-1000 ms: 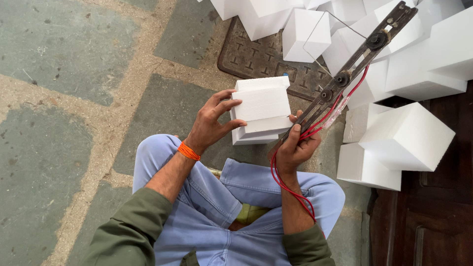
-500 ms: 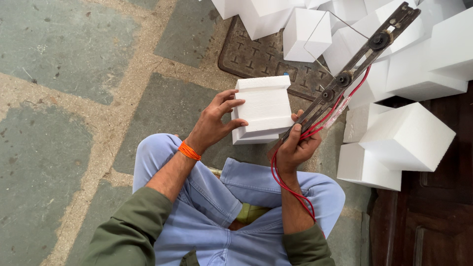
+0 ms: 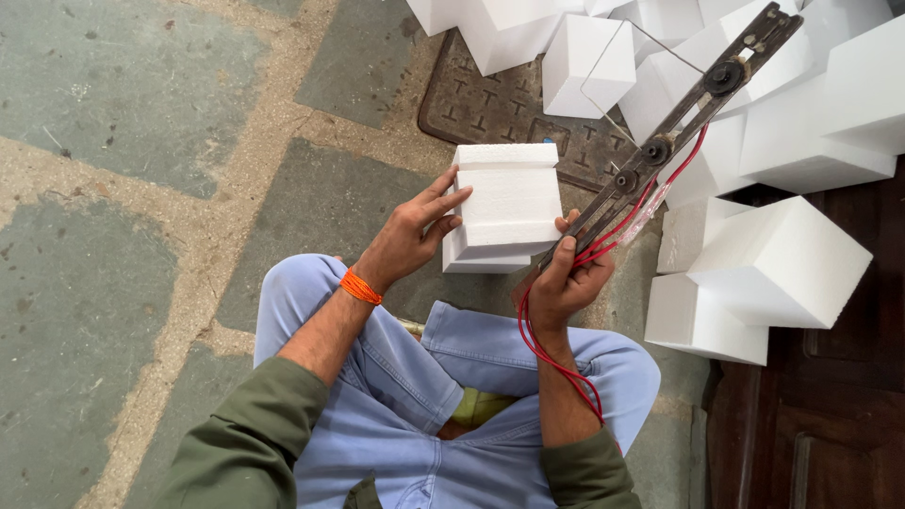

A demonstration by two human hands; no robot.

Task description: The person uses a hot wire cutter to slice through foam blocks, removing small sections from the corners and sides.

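Observation:
I sit cross-legged on a stone floor. My left hand (image 3: 412,232) holds a white foam block (image 3: 504,203) by its left side, fingers spread on its top face. The block has a stepped notch cut along its upper edge. My right hand (image 3: 564,283) grips the handle end of a long metal wire cutter (image 3: 674,134) with red wires (image 3: 551,353) running from it down past my wrist. The cutter slants up to the right, its thin wire loop beside the block's right edge. An orange band is on my left wrist.
A pile of white foam blocks (image 3: 778,259) lies at the right and along the top (image 3: 589,61). A dark metal floor cover (image 3: 490,108) sits beyond the held block. Dark wooden furniture (image 3: 830,415) stands at the lower right.
My left hand has shifted slightly on the foam block and the block has turned a little. The right hand and cutter stay almost still.

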